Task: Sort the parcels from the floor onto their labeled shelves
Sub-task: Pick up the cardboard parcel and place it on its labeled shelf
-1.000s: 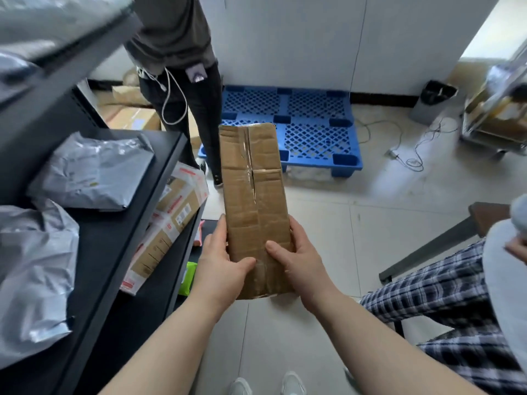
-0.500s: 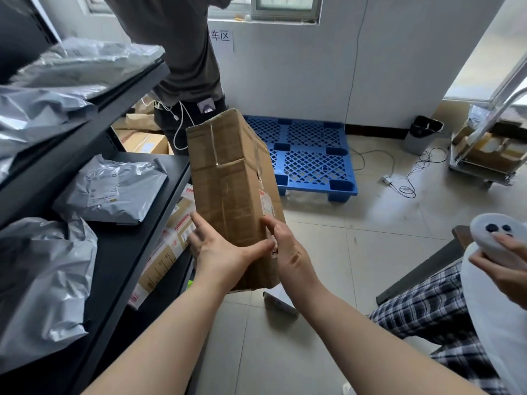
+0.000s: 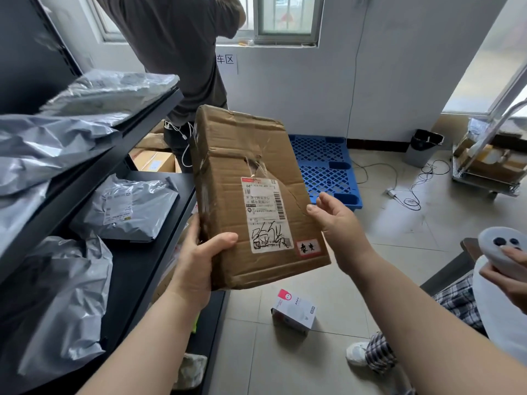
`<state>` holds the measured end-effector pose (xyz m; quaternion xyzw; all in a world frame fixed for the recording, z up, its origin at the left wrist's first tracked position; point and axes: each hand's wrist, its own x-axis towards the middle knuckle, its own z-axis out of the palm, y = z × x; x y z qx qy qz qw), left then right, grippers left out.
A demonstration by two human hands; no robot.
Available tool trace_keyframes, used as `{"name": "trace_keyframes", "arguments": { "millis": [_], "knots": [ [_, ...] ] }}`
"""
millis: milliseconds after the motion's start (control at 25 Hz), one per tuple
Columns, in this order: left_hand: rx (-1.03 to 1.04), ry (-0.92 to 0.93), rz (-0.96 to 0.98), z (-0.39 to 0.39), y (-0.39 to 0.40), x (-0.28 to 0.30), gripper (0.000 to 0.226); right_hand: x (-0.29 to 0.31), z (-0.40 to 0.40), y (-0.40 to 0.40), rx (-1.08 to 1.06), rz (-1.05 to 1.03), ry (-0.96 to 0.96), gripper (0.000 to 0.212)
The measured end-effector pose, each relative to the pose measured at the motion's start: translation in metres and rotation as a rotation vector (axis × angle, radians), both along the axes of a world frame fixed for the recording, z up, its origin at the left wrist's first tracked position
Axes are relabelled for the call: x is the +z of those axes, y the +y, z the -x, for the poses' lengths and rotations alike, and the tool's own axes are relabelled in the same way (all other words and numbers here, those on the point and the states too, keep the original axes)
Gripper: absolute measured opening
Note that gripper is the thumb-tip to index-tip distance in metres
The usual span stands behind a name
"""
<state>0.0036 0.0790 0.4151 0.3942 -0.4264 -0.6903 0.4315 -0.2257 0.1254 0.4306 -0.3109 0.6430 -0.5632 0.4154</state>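
A worn brown cardboard box fills the middle of the view, its face with a white shipping label and a small red-bordered sticker turned toward me. My left hand grips its lower left corner, thumb on the front. My right hand touches the right edge with fingers spread, not closed around it. The black shelf unit stands at my left, carrying grey plastic mailer bags on two levels.
A person in dark clothes stands behind the box by the shelf. A blue pallet lies on the floor beyond. A small white box lies on the tiles. A seated person holding a white controller is at right. A trolley stands far right.
The box has been turned so its labelled face shows toward me and raised higher. My right hand has loosened from a grip to an open touch on the edge.
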Motion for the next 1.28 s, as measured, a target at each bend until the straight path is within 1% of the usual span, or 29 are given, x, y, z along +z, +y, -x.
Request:
{"name": "trace_keyframes", "arguments": {
  "millis": [80,160,240,280,400,520,680,880,1120,1280],
  "knots": [
    [-0.035,0.066,0.018,-0.005,-0.002,0.000,0.071,0.003,0.000,-0.002,0.037,0.023,-0.067,0.053],
    [-0.027,0.105,0.011,-0.011,-0.006,-0.002,0.079,0.008,-0.004,0.000,0.071,0.055,-0.119,0.042],
    [-0.024,0.138,0.012,-0.015,-0.009,-0.003,0.089,0.010,-0.007,0.002,0.073,0.081,-0.150,0.041],
    [-0.029,0.149,0.014,-0.016,-0.010,-0.003,0.090,0.012,-0.008,0.004,0.073,0.097,-0.153,0.042],
    [-0.026,0.153,0.003,-0.018,-0.013,-0.001,0.084,0.014,-0.013,0.008,0.060,0.132,-0.163,0.040],
    [-0.025,0.116,-0.007,-0.021,-0.015,0.002,0.075,0.013,-0.019,0.010,0.052,0.156,-0.191,0.035],
    [-0.031,0.084,-0.005,-0.028,-0.013,0.002,0.065,0.011,-0.031,0.013,0.034,0.175,-0.193,0.040],
    [-0.020,0.085,-0.019,-0.042,-0.001,0.003,0.060,0.011,-0.044,0.019,0.036,0.202,-0.226,0.036],
    [0.086,0.084,-0.013,-0.057,0.047,0.015,0.050,0.011,-0.052,0.038,0.157,0.205,-0.269,0.035],
    [0.235,0.054,0.022,-0.059,0.103,0.024,0.051,0.014,-0.051,0.059,0.296,0.200,-0.294,0.036]
  ]
}}
